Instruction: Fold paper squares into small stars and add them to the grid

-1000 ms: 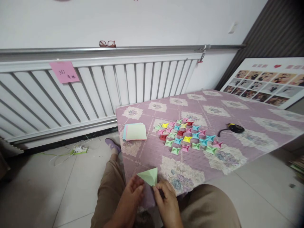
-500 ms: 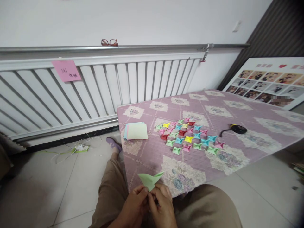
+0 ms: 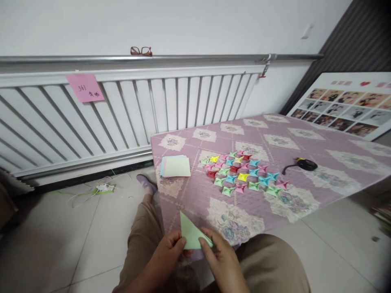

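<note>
A light green sheet of paper (image 3: pixel 192 234), folded into a triangle, is held over the near edge of the table. My left hand (image 3: pixel 172 248) pinches its lower left corner between thumb and fingers. At the lower right corner, my right hand (image 3: pixel 221 254) grips the folded layers, thumb on top and fingers behind. One point of the triangle stands up toward the table. Beyond it, several small folded paper shapes (image 3: pixel 243 177) in green, pink, blue, yellow and red lie in rows. To their left sits a stack of square paper sheets (image 3: pixel 177 167).
A purple patterned cloth covers the table (image 3: pixel 195 199). A black object with a cord-like tail (image 3: pixel 306 164) lies on the right. Behind stand a white radiator (image 3: pixel 171 101) and a pipe with glasses (image 3: pixel 141 51) on it. A power strip (image 3: pixel 105 188) is on the floor.
The green paper went from a winged, partly opened shape to a flat triangle. My hands have moved apart, the right one shifting to the right along the paper's lower edge.
</note>
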`<state>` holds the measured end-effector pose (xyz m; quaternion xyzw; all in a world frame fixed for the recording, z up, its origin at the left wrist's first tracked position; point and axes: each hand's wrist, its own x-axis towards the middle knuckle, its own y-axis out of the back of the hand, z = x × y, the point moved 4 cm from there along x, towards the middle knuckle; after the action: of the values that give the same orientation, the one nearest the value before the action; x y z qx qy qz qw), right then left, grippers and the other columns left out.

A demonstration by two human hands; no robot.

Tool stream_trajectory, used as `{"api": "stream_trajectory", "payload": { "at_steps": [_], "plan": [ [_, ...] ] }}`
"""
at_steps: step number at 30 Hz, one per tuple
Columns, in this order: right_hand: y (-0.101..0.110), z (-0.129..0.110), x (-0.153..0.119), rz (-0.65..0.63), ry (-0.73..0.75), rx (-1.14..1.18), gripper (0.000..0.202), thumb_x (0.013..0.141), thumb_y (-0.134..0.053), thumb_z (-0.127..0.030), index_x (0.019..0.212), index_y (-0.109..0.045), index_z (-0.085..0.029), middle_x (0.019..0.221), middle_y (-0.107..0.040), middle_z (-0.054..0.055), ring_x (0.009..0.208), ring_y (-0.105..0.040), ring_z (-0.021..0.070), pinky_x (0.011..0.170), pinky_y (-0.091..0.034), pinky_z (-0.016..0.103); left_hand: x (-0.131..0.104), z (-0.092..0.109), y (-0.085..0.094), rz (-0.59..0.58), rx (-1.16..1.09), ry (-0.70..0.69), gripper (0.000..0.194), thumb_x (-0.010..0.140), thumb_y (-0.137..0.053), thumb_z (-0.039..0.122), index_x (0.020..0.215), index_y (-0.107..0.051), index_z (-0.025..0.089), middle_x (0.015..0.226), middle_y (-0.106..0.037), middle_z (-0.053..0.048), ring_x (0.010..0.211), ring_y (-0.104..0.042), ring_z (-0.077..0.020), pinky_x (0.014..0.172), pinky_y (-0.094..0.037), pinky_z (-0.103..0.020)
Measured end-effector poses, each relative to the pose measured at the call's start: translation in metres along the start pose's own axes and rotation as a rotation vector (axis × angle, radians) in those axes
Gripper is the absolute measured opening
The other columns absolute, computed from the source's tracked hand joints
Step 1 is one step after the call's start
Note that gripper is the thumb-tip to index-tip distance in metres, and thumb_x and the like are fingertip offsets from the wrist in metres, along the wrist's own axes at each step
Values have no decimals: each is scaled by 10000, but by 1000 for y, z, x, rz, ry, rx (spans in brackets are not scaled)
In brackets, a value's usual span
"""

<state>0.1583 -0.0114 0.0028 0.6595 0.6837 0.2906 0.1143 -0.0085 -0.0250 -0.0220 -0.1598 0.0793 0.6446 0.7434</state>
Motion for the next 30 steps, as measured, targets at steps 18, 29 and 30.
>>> {"api": "stream_trajectory", "payload": {
  "at_steps": [18,29,30],
  "plan": [
    [-23,-24,-15,-233,-550,1050,314,775,-644,-516,833,-571,-216,701,-576,-17,643,-570,139,611,-460,264,-10,4,-9,-106,-562,174,378,659,-792,420,752,-548,146,670,-582,-10,575,-531,-103,526,-369,-203],
    [-31,-37,-20,-343,-573,1292,293,732,-727,-432,833,-572,-205,690,-616,-10,653,-622,156,610,-487,280,-13,1,-15,-210,-627,239,331,687,-786,386,775,-587,138,621,-534,15,511,-518,-83,503,-398,-191],
    [-31,-36,-20,-345,-570,1298,282,737,-726,-423,835,-575,-206,693,-617,-11,653,-620,151,613,-486,278,-13,1,-15,-210,-635,243,322,687,-788,378,773,-590,139,624,-530,17,521,-520,-84,510,-403,-193]
  ]
}}
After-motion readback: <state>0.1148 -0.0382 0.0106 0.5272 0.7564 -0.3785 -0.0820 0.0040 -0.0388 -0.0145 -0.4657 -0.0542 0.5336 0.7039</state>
